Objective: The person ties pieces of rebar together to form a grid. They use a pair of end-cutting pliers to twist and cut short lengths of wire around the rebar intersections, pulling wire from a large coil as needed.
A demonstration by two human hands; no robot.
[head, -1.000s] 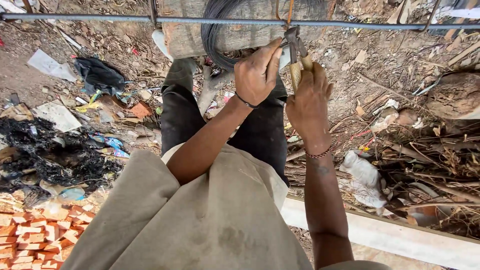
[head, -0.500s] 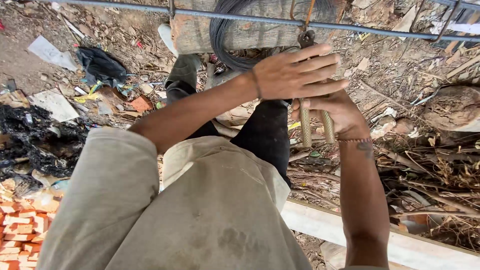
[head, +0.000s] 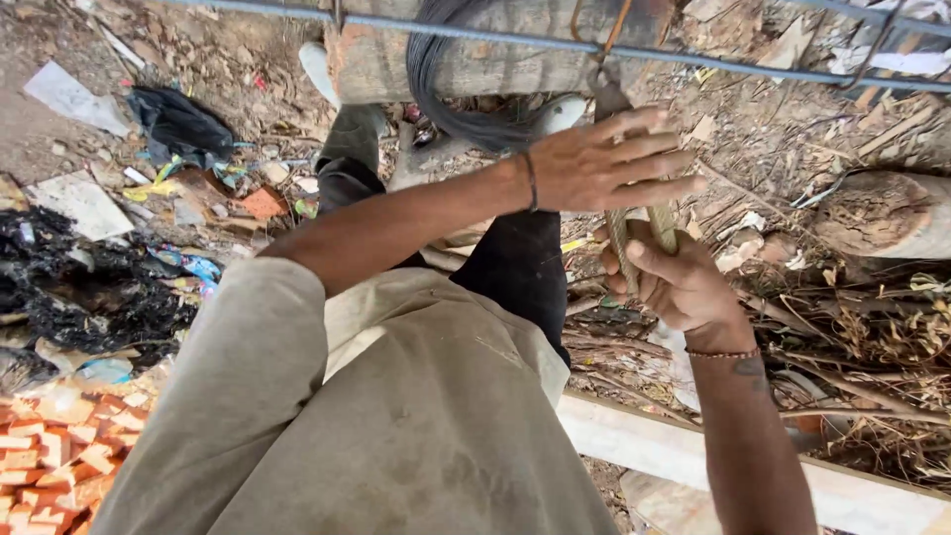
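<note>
A person in a dusty khaki shirt [head: 396,416] stands over littered ground, seen from above. Nearest, at the lower left, lies a heap of broken orange bricks [head: 50,466]; at the lower right a pale plank [head: 684,456] runs slantwise across the dirt.

The right hand [head: 684,282], a beaded band at its wrist, is closed around the two yellowish handles of a pair of pincers [head: 634,213]. The handles look worn and dull, standing nearly upright out of the fist; the dark metal head rises to meet a thin steel bar [head: 475,35] that runs level across the top of the view. The head sits at the bar, beside a rusty wire loop [head: 594,25] hanging there.

The left hand [head: 604,163] is spread wide, fingers straight, held flat just in front of the upper part of the pincers and gripping nothing. A thin dark band circles its wrist.

Beyond the hands, a coil of dark wire [head: 446,89] drapes over a thick log [head: 495,59] under the bar. Farther off, black charred scraps [head: 69,287] lie at the left and dry sticks [head: 872,327] at the right.
</note>
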